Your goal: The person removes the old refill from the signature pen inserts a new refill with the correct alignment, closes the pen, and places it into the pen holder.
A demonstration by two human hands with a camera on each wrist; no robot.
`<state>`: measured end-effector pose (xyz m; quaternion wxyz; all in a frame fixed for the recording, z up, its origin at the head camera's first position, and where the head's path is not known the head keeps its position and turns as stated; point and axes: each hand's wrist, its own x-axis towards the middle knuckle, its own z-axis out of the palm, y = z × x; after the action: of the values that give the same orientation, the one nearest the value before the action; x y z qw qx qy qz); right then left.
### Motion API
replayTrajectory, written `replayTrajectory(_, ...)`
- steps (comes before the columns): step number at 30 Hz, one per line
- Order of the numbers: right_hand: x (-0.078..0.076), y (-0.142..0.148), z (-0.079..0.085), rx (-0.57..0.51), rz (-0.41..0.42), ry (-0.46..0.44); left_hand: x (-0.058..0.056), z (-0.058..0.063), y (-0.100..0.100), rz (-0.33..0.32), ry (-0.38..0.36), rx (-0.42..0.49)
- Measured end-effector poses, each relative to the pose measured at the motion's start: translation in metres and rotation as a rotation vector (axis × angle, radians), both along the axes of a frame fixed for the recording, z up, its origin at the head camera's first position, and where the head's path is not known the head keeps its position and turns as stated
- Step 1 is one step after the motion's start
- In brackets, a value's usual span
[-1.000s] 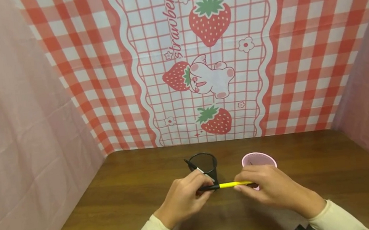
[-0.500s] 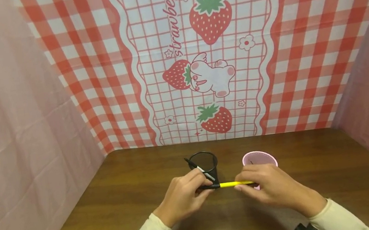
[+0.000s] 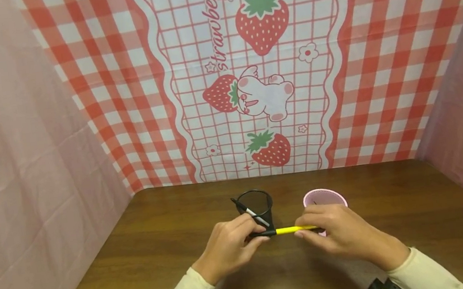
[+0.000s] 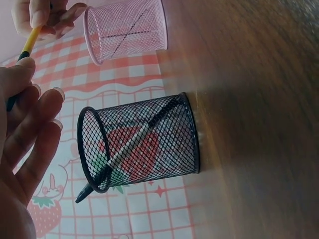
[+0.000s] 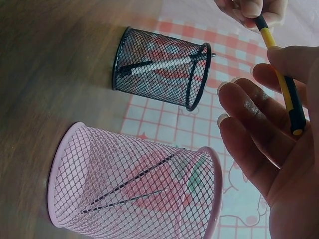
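A yellow and black pen (image 3: 286, 230) is held level between both hands. My left hand (image 3: 232, 248) pinches its black end, while my right hand (image 3: 347, 236) pinches the yellow part; the right wrist view shows the pen's other tip (image 5: 297, 130) against that palm. Behind the left hand stands a black mesh pen holder (image 4: 149, 144) with a black and white pen (image 4: 130, 147) leaning inside, its end sticking out over the rim. A pink mesh pen holder (image 5: 134, 184) stands behind the right hand, with two thin dark sticks (image 5: 132, 177) inside.
Both holders stand on a brown wooden table (image 3: 140, 252). A red and white checked cloth with strawberries (image 3: 262, 22) hangs behind the table. Pale pink curtains (image 3: 30, 164) flank it on the left and right.
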<state>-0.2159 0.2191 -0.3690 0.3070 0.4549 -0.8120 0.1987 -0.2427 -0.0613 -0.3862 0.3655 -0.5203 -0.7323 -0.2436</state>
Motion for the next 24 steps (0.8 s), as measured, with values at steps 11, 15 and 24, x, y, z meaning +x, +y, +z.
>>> replayTrajectory(11, 0.0009, 0.0011, -0.0006, 0.009, -0.004, -0.021, -0.0011, -0.0005, -0.0022, 0.004, -0.04, -0.01)
replayTrajectory(15, 0.001, 0.0013, -0.0004, 0.007, -0.014, -0.022, -0.0015, 0.0, -0.003, -0.004, -0.048, -0.015)
replayTrajectory(24, 0.0011, -0.0008, 0.0014, -0.012, 0.015, 0.016, -0.0023, -0.0016, -0.004, -0.008, -0.051, -0.023)
